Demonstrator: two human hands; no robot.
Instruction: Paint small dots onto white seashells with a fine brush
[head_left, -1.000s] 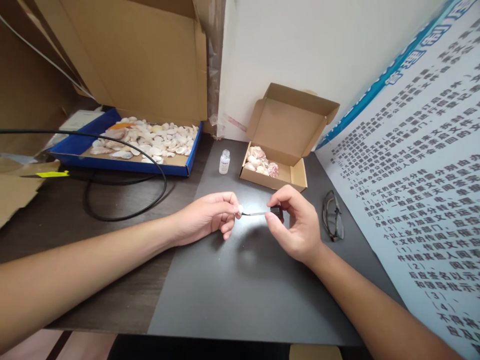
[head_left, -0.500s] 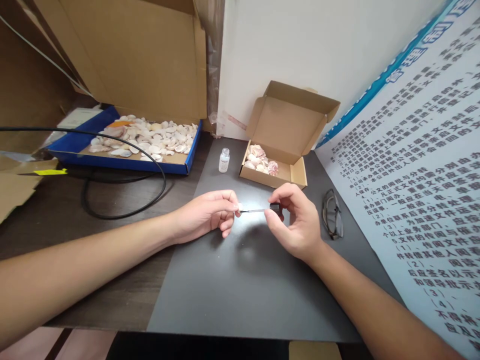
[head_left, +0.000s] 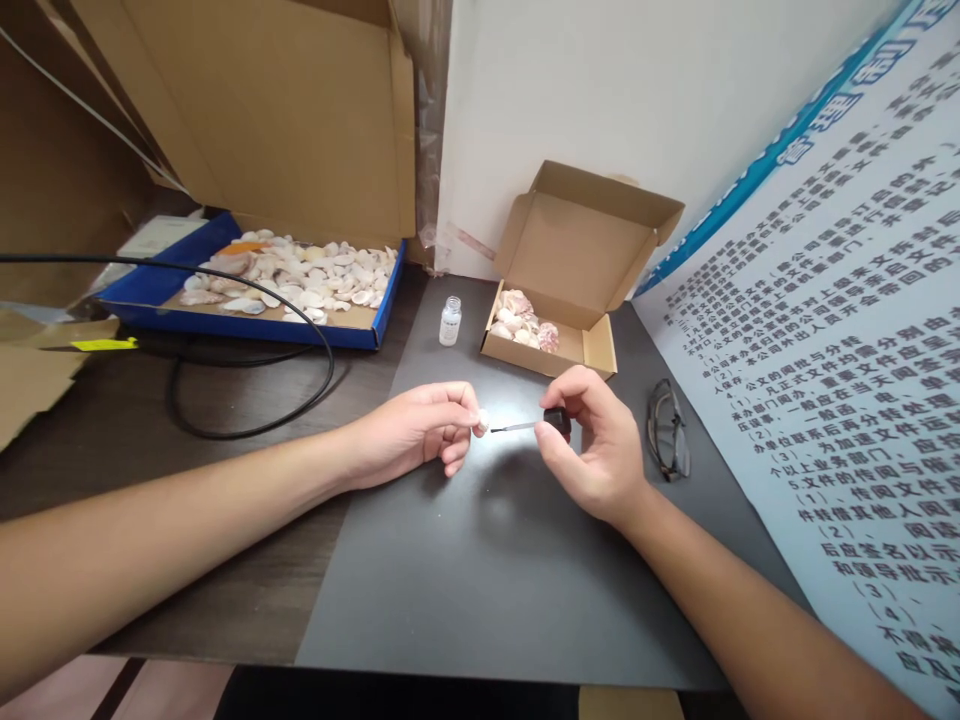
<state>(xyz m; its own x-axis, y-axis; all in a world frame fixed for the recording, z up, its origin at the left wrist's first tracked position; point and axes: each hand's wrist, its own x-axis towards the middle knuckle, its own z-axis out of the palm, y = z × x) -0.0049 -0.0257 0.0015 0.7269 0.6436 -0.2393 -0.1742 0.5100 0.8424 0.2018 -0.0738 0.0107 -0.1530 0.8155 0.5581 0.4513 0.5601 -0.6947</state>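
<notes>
Between thumb and fingers, my left hand (head_left: 431, 430) pinches a small white seashell (head_left: 483, 420). My right hand (head_left: 592, 445) grips the black cap of a thin applicator brush (head_left: 556, 421), its stem pointing left. The dark brush tip is just right of the shell, with a slight gap showing. Beyond my hands, a small uncapped glass bottle (head_left: 449, 322) with a white label stands upright on the grey mat (head_left: 420, 590).
A small open cardboard box (head_left: 525, 356) with several shells stands behind my hands. A blue-sided box (head_left: 315, 330) full of shells is at the back left, a black cable (head_left: 330, 365) looping before it. Glasses (head_left: 667, 430) lie at right beside a printed sheet (head_left: 847, 400).
The brush tip has moved off the shell to the right and slightly down, and more of the shell shows. My left hand stays nearly still.
</notes>
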